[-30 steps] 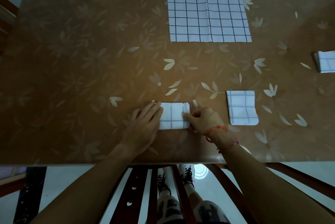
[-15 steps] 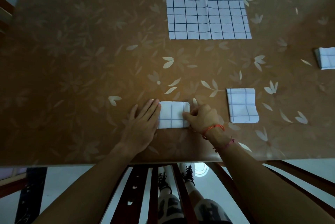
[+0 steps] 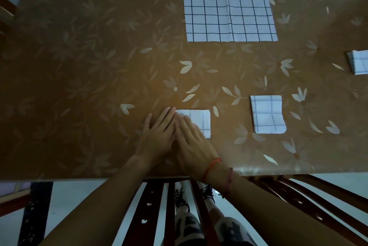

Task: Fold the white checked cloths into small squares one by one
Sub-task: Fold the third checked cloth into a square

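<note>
- Head view: both hands lie flat, side by side, on a small folded cloth (image 3: 199,123) near the table's (image 3: 79,86) front edge.
- The left hand (image 3: 159,134) rests palm down with fingers straight, covering the cloth's left edge; it grips nothing.
- The right hand (image 3: 191,140) also lies flat and open, its fingers crossing the cloth's left half; it presses and pinches nothing.
- Only the right part of this cloth shows past the fingers, so I cannot tell how neat the hidden side is.
- Done so far, judging by the layout: a second square (image 3: 267,114) lies well to the right, and a third folded piece (image 3: 359,62) sits at the right edge of view, partly cut off.
- Left to do: a flat cloth (image 3: 229,4) lies spread open at the far side, untouched. Its top runs out of view, so I cannot tell whether more lie beyond it.
- This looks like the final pressing of the current cloth, which appears close to finished.
- Change from half a second ago: the right hand was then curled at the cloth's right edge, pinching it; now it has opened and crossed over to the left, beside the left hand, and the cloth looks narrower.
</note>
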